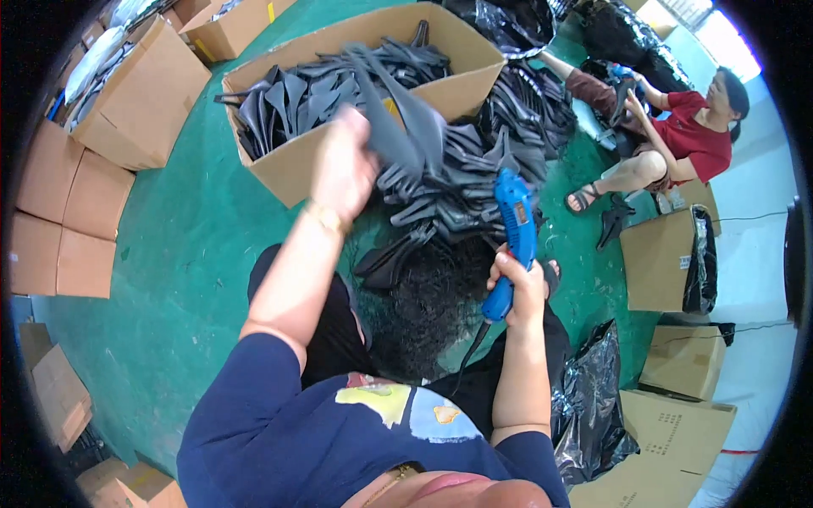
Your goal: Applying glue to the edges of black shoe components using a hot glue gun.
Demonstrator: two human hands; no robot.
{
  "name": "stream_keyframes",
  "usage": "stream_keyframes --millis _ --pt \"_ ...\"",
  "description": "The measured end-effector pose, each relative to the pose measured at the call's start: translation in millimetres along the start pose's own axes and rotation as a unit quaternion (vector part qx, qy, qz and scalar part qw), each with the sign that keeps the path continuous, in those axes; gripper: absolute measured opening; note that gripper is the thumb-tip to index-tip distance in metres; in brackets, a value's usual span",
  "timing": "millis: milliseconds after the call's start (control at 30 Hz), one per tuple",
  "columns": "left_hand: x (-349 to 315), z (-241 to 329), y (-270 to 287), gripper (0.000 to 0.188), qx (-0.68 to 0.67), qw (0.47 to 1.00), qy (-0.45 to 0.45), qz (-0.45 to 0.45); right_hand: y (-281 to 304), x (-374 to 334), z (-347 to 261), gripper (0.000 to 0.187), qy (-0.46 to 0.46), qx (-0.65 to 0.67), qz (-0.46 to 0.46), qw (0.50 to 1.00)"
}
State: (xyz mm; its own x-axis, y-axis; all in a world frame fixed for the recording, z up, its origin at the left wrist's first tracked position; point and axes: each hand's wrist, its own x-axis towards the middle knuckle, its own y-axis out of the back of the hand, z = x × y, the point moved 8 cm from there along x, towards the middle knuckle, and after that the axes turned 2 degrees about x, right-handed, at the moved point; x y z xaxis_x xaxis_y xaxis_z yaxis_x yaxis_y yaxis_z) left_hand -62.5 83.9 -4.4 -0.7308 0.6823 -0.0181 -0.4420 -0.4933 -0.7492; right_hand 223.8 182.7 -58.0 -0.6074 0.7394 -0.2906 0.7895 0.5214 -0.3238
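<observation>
My left hand (345,165), blurred by motion, is raised by the front edge of a large open cardboard box (292,165). At its fingers is a dark grey bicycle saddle shell (394,123), also blurred, with a long pointed nose and wide wings. My right hand (518,284) grips a blue corded handheld power tool (515,212) upright, its cord running down toward my lap. Beyond the tool lies a heap of similar saddle shells (457,199). More shells (309,102) fill much of the box.
Black shavings (423,309) cover the green floor between my legs. A person in red (699,135) sits at the far right, holding a dark part and a blue tool. Cardboard boxes (140,102) stand at left, others (665,262) at right, near a black plastic bag (593,406).
</observation>
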Motion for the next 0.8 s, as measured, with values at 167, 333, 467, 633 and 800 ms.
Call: stream_keyframes --millis 167,333,467,633,800 --pt "40 5 78 0.021 0.007 0.995 0.001 0.103 1 -2 -11 0.023 0.007 0.077 0.002 0.997" --pt "28 -110 101 0.037 0.533 0.846 0.029 0.020 3 -5 -15 0.026 -0.003 0.151 -0.008 0.989" --pt "7 -194 159 0.034 0.730 0.669 0.126 -0.053 10 -11 -22 0.027 0.011 0.163 -0.005 0.987" --pt "-17 -248 161 0.054 0.817 0.543 0.076 -0.176 37 -21 -27 0.030 0.026 0.152 0.033 0.988" --pt "-19 -263 151 0.061 0.881 0.404 0.079 -0.235 41 -20 -36 0.030 0.018 0.177 0.037 0.983"
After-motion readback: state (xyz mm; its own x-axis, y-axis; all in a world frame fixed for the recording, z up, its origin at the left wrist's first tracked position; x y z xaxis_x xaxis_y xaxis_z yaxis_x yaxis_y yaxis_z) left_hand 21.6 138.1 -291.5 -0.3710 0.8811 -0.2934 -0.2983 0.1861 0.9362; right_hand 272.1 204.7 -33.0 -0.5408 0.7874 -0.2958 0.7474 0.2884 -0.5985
